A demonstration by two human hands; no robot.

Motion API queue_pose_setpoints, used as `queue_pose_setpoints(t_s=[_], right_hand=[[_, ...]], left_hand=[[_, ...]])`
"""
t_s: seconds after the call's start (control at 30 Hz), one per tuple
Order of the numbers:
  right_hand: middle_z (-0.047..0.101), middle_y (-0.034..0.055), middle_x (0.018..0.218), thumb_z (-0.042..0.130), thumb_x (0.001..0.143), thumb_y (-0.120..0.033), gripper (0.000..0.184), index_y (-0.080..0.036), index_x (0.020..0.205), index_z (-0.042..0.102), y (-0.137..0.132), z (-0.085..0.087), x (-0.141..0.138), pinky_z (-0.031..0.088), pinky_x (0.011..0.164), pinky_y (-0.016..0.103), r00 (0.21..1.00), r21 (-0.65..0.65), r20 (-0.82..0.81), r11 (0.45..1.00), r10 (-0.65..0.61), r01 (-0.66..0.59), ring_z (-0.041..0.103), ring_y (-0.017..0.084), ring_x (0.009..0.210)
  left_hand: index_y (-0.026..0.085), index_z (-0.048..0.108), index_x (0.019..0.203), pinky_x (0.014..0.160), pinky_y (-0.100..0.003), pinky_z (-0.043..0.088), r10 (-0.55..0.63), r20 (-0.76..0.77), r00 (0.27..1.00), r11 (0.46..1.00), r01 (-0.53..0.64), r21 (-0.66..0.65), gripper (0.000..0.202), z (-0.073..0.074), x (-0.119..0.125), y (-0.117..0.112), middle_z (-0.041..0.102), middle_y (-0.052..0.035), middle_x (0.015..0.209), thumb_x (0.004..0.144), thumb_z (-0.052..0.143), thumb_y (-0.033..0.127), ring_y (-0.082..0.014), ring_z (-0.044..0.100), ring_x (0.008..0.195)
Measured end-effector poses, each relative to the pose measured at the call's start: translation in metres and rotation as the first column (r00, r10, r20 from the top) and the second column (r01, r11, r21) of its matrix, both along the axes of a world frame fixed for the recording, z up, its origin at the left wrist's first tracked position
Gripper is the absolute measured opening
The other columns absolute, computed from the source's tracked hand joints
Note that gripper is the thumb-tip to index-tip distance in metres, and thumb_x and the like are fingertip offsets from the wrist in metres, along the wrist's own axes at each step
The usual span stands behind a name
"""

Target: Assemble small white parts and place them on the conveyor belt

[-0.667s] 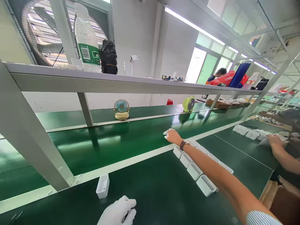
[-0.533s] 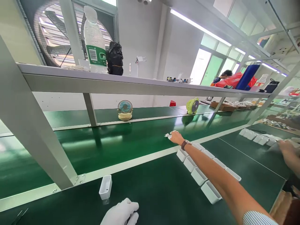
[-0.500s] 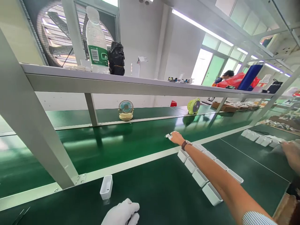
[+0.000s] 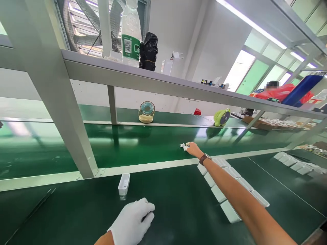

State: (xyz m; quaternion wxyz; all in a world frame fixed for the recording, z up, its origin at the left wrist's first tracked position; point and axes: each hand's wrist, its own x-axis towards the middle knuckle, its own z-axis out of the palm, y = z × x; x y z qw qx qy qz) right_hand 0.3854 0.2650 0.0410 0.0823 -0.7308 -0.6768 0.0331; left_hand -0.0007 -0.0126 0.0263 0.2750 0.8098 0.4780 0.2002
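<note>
My right hand reaches far out over the green conveyor belt. Its fingers, with white tips on them, pinch a small white part that lies on or just above the belt. A watch sits on that wrist. My left hand, in a white glove, rests low on the near green table with its fingers curled over something dark that I cannot make out. A lone small white tray stands just beyond it.
A row of white trays runs under my right forearm; more trays lie far right. A grey frame post and shelf carry a water bottle and black bag. Two small fans stand beyond the belt.
The view has swung left and down, so my gloved left hand shows more fully. My right hand stays stretched out on the belt. The co-worker's arm at the right is out of view.
</note>
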Motion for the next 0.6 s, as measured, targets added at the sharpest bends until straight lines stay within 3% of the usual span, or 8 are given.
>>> queue_pose_setpoints(t_s=[0.17, 0.3, 0.47, 0.6], right_hand=[[0.062, 0.0104, 0.131, 0.065, 0.101, -0.037, 0.035, -0.018, 0.129, 0.061, -0.008, -0.008, -0.03, 0.057, 0.093, 0.047, 0.994, 0.026, -0.098, 0.999, -0.039, 0.042, 0.065, 0.025, 0.111], [0.063, 0.0097, 0.13, 0.065, 0.1, -0.037, 0.034, -0.017, 0.128, 0.062, -0.006, 0.01, -0.042, 0.058, 0.092, 0.046, 0.974, 0.083, -0.228, 0.996, -0.005, 0.024, 0.066, 0.025, 0.109], [0.063, 0.0095, 0.129, 0.065, 0.101, -0.038, 0.034, -0.017, 0.128, 0.062, -0.01, 0.047, -0.042, 0.058, 0.091, 0.045, 0.906, 0.187, -0.387, 0.977, 0.172, -0.105, 0.066, 0.025, 0.109], [0.069, 0.0079, 0.116, 0.062, 0.102, -0.036, 0.027, -0.017, 0.121, 0.065, -0.042, 0.054, -0.061, 0.06, 0.086, 0.041, 0.796, 0.231, -0.473, 0.925, 0.379, -0.303, 0.069, 0.021, 0.097]], left_hand=[[0.03, 0.072, 0.1, 0.076, -0.026, 0.05, 0.009, -0.051, 0.999, 0.999, -0.007, 0.043, 0.028, 0.003, 0.002, -0.005, 0.072, 0.0014, 0.092, 0.1, 0.044, 0.027, -0.0157, 0.068, 0.085], [0.029, 0.07, 0.097, 0.071, -0.026, 0.046, -0.006, -0.05, 0.999, 0.998, 0.009, 0.056, 0.027, -0.004, 0.0, -0.005, 0.071, 0.0016, 0.091, 0.1, 0.044, 0.029, -0.0153, 0.067, 0.082], [0.028, 0.068, 0.093, 0.069, -0.03, 0.043, -0.02, -0.095, 0.995, 0.994, 0.03, 0.102, 0.024, -0.012, -0.001, -0.003, 0.069, 0.0016, 0.089, 0.097, 0.044, 0.024, -0.0159, 0.065, 0.078], [0.028, 0.067, 0.095, 0.071, -0.031, 0.042, -0.026, -0.096, 0.995, 0.991, 0.038, 0.127, 0.022, -0.013, 0.0, -0.002, 0.068, 0.0014, 0.09, 0.097, 0.046, 0.025, -0.0169, 0.065, 0.079]])
